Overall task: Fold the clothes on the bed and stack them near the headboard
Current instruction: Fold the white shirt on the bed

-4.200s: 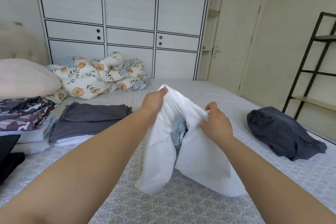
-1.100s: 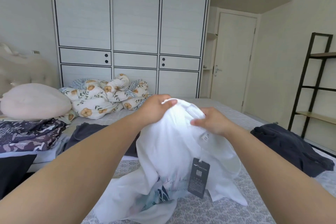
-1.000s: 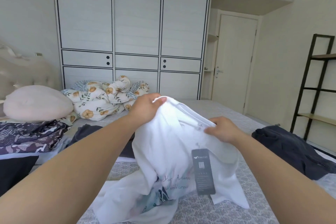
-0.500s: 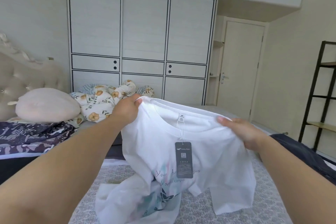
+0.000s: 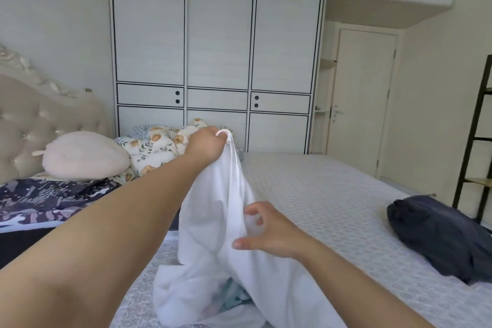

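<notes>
A white T-shirt (image 5: 213,221) hangs bunched over the bed (image 5: 332,194), its lower part pooled on the cover. My left hand (image 5: 207,145) grips its top edge, raised high. Lower down my right hand (image 5: 269,229) sits against the cloth with fingers loosely curled; its fingertips pinch a fold of the shirt. A crumpled dark navy garment (image 5: 439,234) lies at the right side of the bed. Folded clothes, a patterned purple one (image 5: 48,200) on top, are stacked at the left near the tufted headboard (image 5: 32,120).
A pink pillow (image 5: 82,154) and a floral duvet (image 5: 157,146) lie by the headboard. A white wardrobe (image 5: 218,61) stands behind the bed, a door (image 5: 364,98) to its right. A black shelf frame (image 5: 474,141) stands at the right edge.
The shirt was held spread by both shoulders with its tag showing. Now my right hand has dropped lower along the cloth, and the shirt hangs bunched from my left hand.
</notes>
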